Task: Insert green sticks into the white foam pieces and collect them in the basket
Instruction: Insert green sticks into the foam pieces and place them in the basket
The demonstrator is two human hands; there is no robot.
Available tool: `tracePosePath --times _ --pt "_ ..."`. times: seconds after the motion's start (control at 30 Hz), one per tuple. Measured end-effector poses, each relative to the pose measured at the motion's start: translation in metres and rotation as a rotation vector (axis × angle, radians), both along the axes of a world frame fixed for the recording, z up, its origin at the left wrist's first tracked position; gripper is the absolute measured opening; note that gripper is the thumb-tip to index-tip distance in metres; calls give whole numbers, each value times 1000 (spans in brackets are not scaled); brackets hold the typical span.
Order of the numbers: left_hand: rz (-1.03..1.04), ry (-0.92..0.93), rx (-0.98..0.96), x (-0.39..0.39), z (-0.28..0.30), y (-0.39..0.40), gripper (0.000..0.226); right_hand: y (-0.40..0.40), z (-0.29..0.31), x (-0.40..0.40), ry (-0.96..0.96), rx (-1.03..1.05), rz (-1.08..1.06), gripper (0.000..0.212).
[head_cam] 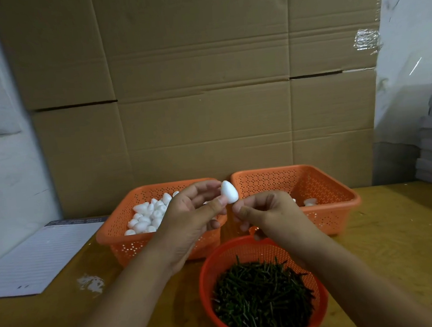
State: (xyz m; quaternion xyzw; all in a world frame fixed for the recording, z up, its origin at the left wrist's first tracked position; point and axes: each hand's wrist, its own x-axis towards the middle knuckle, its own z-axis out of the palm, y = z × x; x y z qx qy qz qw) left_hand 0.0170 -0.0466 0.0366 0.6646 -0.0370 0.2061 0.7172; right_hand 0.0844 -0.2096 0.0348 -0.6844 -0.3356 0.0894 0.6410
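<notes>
Both forearms reach in from near edge, converging mid-scene. L hand (190, 213) raised, thumb and fingers pinching the white foam piece (229, 191). R hand (263, 211) just right of it, fingers curled, tips pinched close to L thumb; contents not discernible.

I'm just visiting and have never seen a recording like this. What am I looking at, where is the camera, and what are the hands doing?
No machine here: a person works with bare hands, filmed by one camera worn on the head, looking forward and down. The left hand pinches a white foam piece. The right hand is curled close under it; whether it holds a stick, I cannot tell. On the wooden table stand a left basket of foam pieces, a right basket with only a few, and a round bowl of green sticks. A lined notepad lies to the left.
</notes>
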Motion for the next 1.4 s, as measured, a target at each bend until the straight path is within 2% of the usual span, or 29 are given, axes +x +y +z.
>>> tracePosePath --times 0.33,0.53,0.87,1.17,1.4 --pt "95 -48 82 1 0 -5 52 2 -1 -4 -65 26 -77 14" --pt "-10 -28 54 0 0 -2 43 -1 3 -6 -99 2 4 21" --pt "-60 1 81 -4 1 0 47 -1 5 -9 -97 -61 76 32" --pt "-48 -10 21 -3 2 -1 48 -1 6 -8 -5 19 72 22" --pt "8 -40 78 -2 0 -2 41 1 2 -7 -67 6 -62 18"
